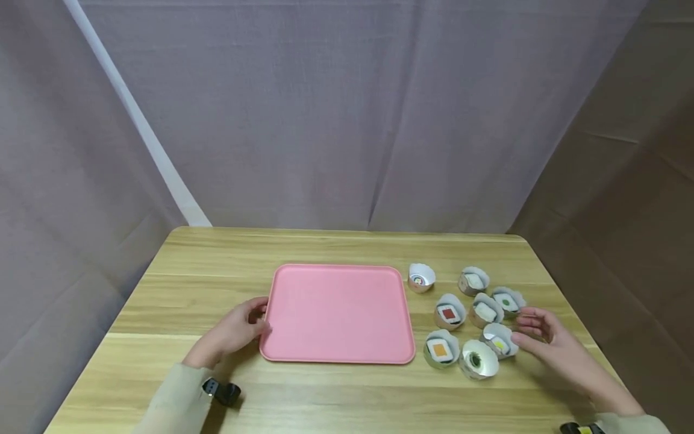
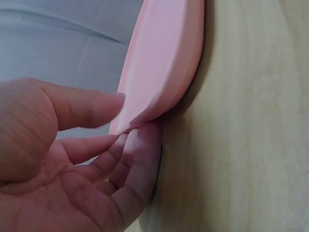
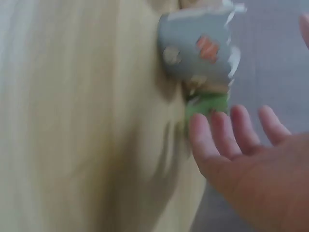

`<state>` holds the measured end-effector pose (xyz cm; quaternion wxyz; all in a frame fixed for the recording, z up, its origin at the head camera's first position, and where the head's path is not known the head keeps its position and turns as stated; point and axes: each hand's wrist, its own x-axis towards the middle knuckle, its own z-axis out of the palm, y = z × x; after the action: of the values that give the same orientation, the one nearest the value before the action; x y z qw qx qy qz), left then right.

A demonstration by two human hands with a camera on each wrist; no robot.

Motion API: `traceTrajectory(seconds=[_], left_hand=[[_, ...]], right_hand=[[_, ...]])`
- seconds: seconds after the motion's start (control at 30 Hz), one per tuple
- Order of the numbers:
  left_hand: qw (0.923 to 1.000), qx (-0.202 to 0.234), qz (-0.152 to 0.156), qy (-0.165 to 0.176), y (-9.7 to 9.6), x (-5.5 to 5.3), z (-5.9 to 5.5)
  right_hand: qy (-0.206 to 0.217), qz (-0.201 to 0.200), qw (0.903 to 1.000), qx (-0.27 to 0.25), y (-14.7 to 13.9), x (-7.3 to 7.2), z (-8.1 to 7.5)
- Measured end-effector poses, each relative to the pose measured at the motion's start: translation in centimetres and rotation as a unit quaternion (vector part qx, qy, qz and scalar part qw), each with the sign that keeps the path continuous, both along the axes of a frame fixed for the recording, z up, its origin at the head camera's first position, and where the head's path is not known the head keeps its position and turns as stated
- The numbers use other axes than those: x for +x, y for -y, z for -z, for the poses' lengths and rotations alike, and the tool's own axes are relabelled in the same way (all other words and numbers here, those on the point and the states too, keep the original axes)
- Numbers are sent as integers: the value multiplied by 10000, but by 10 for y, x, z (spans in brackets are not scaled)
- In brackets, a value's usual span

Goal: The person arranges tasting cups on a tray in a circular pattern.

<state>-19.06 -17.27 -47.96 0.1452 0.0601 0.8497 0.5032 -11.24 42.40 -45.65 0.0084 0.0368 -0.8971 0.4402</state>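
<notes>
A pink tray lies flat in the middle of the wooden table. At its left edge, my left hand holds the rim; in the left wrist view the fingertips meet the outer side and the thumb is over the rim. My right hand hovers beside a paper cup with a yellow-centred piece, fingers apart and nothing in them. In the right wrist view, a grey cup with an orange pattern and a green cup stand past the fingers. Contact with a cup cannot be told.
Several more scalloped paper cups stand right of the tray, holding square white pieces with a red or orange centre, among others. One cup stands near the tray's far right corner. Grey curtains hang behind the table.
</notes>
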Motion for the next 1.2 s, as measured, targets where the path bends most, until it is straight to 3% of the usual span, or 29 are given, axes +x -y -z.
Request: traceTrajectory(seconds=[0.2,0.4,0.57,0.83,1.2], left_hand=[[9998,-133,147,33,-1,-2,0],[9994,-181,291,95,-6,-3,3],[9991,-244,355,39,-8,-2,6],[9990,-188,372,154,-3,-3,5],[9990,-121,409,98,0,-3,3]], right_hand=[[772,-645,9938,-481,-14,5,17],[774,-1141,9879,-717,-16,12,28],[1118,-1059,9865,-554,-6,13,32],[1517,-596,9866,-79,9,10,33],[1040,-527,9931,-128,11,2,33]])
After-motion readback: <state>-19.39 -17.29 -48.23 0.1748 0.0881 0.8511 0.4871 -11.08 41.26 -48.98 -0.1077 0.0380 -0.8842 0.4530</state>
